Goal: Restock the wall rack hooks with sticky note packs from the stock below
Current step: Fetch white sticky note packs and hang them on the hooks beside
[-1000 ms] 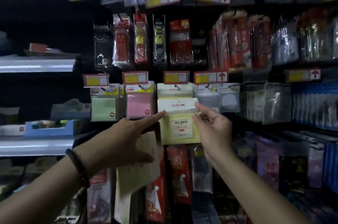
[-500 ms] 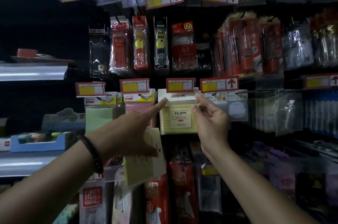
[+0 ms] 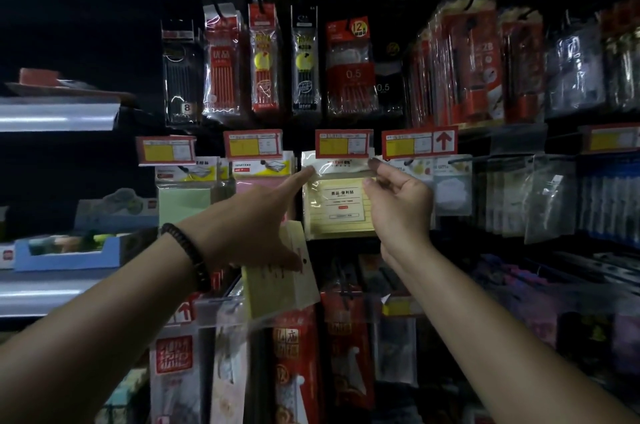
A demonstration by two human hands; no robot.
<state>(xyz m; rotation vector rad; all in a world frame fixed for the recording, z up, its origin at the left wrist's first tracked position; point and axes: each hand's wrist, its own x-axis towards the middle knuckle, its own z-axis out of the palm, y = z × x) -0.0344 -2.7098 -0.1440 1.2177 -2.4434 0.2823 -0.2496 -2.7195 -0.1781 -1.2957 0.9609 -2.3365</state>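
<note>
While a grey shelf edge (image 3: 55, 117) and a blue box (image 3: 65, 252) sit at the far left of the frame, a green sticky note pack (image 3: 185, 204) hangs below a red and yellow price tag (image 3: 166, 150), with a pink sticky note pack (image 3: 261, 178) just to its right, partly hidden by the left hand (image 3: 249, 233), which wears a dark beaded bracelet (image 3: 188, 255) at the wrist; this hand has its index finger stretched out, the tip touching the top left corner of the yellow sticky note pack (image 3: 337, 202) at centre frame, while its thumb and lower fingers are closed on spare yellow packs (image 3: 277, 288) held below the palm, tilted; the centre pack hangs upright under its own price tag (image 3: 343, 143), its clear wrapper catching glare; the right hand (image 3: 398, 202) pinches the pack's top right corner between thumb and forefinger, the other fingers loosely curled; above, in the upper middle, pen refill packs (image 3: 266, 60) hang in a row, and to the right clear plastic packets (image 3: 547, 195) hang in shadow, too dim to make out
</note>
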